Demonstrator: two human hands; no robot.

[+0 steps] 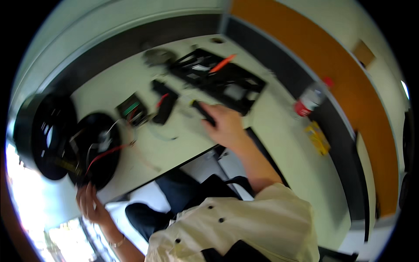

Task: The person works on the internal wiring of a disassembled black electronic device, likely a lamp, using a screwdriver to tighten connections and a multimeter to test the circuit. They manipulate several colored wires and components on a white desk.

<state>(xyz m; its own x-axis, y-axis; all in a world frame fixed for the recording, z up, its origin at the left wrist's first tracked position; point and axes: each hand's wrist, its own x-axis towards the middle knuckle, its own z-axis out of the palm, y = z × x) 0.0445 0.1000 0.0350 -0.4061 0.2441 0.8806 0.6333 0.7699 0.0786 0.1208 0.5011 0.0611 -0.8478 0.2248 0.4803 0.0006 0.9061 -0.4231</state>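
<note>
My right hand [224, 126] grips a screwdriver [200, 108] with a black and yellow handle, pointing toward a long black part [162, 109] with red on it. My left hand [91, 205] has its fingertips closed at the lower edge of a black round housing [107, 166], on something dark I cannot make out. Red and pale wires [107, 153] run across that housing. A taller black round casing [30, 135] stands beside it. A small open device with a green board [131, 109] lies between the housing and the long part. The picture is blurred by motion.
A white desk [305, 183] holds a black tray-like frame [244, 96] with an orange tool [222, 63], a metal part [159, 56], a bottle with red label [307, 102] and a yellow packet [317, 137]. Grey and orange partitions [358, 113] bound it.
</note>
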